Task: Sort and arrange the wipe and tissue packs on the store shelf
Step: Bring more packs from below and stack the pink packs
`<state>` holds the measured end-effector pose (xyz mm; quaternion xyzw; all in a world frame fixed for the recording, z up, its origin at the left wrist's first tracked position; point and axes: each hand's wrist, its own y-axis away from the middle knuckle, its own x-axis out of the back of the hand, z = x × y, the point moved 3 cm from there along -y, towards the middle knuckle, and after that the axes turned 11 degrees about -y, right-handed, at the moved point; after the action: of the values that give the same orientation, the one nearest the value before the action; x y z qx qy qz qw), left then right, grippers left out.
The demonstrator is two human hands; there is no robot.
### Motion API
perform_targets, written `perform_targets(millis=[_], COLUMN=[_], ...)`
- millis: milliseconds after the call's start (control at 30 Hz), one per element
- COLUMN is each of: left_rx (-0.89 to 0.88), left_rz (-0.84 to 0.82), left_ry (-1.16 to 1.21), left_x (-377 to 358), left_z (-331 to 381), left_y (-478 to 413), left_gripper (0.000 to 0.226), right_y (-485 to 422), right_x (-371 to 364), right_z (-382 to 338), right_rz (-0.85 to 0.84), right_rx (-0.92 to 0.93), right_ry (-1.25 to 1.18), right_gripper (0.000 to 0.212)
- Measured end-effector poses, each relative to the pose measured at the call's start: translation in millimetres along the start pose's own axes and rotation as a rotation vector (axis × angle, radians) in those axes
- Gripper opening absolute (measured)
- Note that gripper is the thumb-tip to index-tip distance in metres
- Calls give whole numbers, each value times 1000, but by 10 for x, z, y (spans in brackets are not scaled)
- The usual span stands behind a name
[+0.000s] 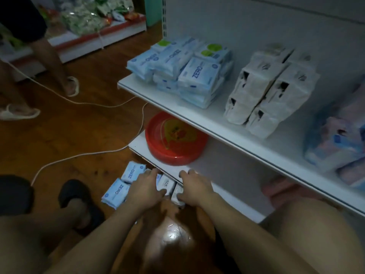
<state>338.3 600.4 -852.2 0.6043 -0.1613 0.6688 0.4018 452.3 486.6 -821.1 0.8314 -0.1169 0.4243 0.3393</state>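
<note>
Two hands reach down to the floor. The left hand has its fingers stretched out and rests on top of some packs. It is loose, not closed around anything. The right hand has its fingertips bent down by the edge of the low shelf, and its thumb touches a pack. I cannot tell if this hand is gripping it.

Between the two hands I can count two small packs, side by side. One is white with blue, and one is more grey-white. The left hand covers part of them.

Just left of the left hand lie two ZERO packs, one by the fingers and one by the wrist. They are flat and soft, white and light blue, with "ZERO" in blue letters.

Past the fingertips of both hands, one red bowl sits on the low shelf. Higher up, past the right hand, the top shelf holds a pile of blue packs, too blurred to count. To the right of the pile stand white tissue packs in two rows, then blurry pink and blue packs.

Far left of the left hand, a white cable lies on the floor, near another person's two white slippers.
</note>
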Motion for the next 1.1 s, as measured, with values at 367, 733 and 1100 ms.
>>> perform_targets(millis=[367, 733, 1100], left_rx=[214, 244, 255], left_rz=[-340, -338, -341], left_ry=[131, 211, 273], left_x=[-1182, -1974, -2109], left_z=[-332, -415, -589], left_y=[-405, -1325, -861], left_gripper=[74, 77, 70], right_y=[-655, -1557, -1330], right_x=[-1478, -2156, -2248], right_z=[533, 952, 895], right_rz=[-70, 276, 138], right_rx=[-380, -1008, -949], right_ry=[-418, -915, -887], right_gripper=[85, 84, 55])
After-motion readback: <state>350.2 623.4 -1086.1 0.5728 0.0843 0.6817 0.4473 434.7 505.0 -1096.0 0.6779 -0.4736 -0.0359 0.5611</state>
